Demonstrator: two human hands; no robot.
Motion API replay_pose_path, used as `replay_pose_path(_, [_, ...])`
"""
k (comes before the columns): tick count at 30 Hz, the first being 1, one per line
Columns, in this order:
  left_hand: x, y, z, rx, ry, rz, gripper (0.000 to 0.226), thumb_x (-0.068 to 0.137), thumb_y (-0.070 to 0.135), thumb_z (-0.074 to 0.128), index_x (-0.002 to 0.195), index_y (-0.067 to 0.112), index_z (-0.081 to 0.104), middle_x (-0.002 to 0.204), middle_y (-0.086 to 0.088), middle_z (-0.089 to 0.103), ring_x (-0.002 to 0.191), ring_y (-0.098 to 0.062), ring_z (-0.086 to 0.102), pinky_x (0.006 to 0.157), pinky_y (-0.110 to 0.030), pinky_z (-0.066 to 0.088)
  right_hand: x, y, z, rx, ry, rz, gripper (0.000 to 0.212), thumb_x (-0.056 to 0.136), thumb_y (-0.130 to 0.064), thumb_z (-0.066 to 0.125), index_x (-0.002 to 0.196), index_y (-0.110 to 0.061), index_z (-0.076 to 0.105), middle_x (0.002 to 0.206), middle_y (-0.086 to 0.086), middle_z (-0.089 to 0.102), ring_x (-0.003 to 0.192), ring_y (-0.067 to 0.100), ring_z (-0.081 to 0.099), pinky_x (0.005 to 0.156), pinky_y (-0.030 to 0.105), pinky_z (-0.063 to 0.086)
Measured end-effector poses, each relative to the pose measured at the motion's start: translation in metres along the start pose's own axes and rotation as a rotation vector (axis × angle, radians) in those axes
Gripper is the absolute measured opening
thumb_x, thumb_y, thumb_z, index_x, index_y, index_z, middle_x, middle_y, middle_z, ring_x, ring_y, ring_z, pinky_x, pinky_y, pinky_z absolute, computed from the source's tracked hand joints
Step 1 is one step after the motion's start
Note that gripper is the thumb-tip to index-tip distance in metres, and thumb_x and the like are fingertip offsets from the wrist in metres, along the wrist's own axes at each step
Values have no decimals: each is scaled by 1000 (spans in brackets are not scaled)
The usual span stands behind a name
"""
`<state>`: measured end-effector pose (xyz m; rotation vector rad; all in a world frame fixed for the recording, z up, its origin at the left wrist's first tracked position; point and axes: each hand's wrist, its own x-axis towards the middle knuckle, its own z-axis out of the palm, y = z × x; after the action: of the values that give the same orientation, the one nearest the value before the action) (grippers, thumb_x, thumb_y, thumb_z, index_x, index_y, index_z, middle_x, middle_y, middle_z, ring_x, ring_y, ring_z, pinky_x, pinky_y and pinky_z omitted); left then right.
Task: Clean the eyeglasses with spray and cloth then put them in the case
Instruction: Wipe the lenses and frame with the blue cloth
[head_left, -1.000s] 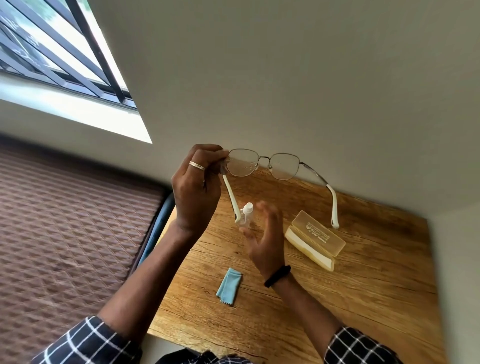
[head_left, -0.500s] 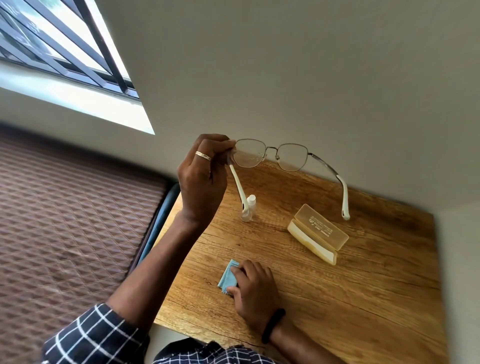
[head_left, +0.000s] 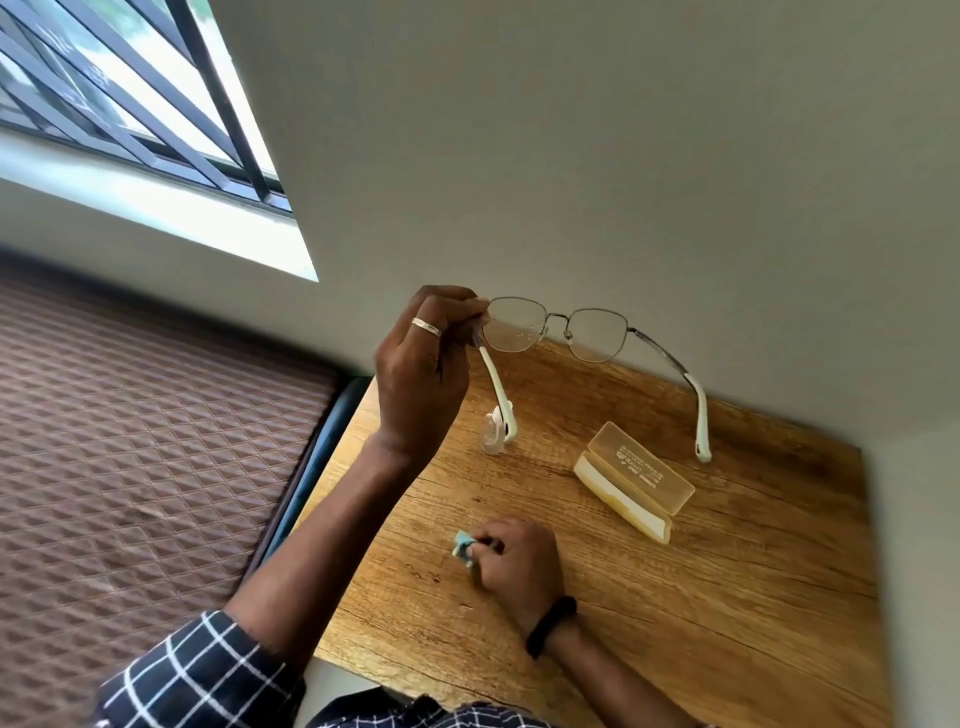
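Note:
My left hand (head_left: 422, 371) pinches the left hinge of the eyeglasses (head_left: 566, 332) and holds them up above the wooden table (head_left: 727, 597), arms unfolded, white tips hanging down. Droplets show on the left lens. My right hand (head_left: 514, 558) rests low on the table with its fingers closed on the small blue cloth (head_left: 461, 545), bunching it. The small clear spray bottle (head_left: 493, 431) stands on the table, partly behind the glasses' left arm. The translucent yellow case (head_left: 631, 480) lies shut on the table to the right.
A grey wall runs along the table's far and right sides. A barred window (head_left: 130, 104) is at upper left. A brown patterned surface (head_left: 130, 441) lies left of the table, past a dark blue edge (head_left: 311, 467).
My right hand left the spray bottle, dropped to the blue cloth and closed on it, crumpling it. The left hand has kept the glasses raised.

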<state>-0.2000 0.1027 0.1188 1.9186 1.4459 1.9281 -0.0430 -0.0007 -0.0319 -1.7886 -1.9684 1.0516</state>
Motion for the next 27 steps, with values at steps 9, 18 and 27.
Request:
replay_pose_path(9, [12,23,30,-86,-12,8,15,82,-22,61,88,-9,66,91,-16,65,73,-23,67,63,-28,55,-20,-32,-118,1288,-58,402,20,72,-13,75,92,-12,77,94,14,74,74,19,67,65,31,45])
replay_pose_path(18, [25,83,76,-204,-66,117,15,84,-17,61,93,-6,65,93,-8,64,76,-9,65,66,-13,49,-66,-72,-225,1671,66,28,69,39,-15,100,101,-1,73,94,21,71,64,24,64,55,30,52])
replay_pose_path(27, [31,136,112,-343,-71,257,31,80,-19,60,98,5,61,91,-3,61,71,-17,64,49,-34,53,-71,-103,-280,674,1102,-433,14,80,-34,76,92,-29,69,89,-8,76,79,12,72,61,25,58])
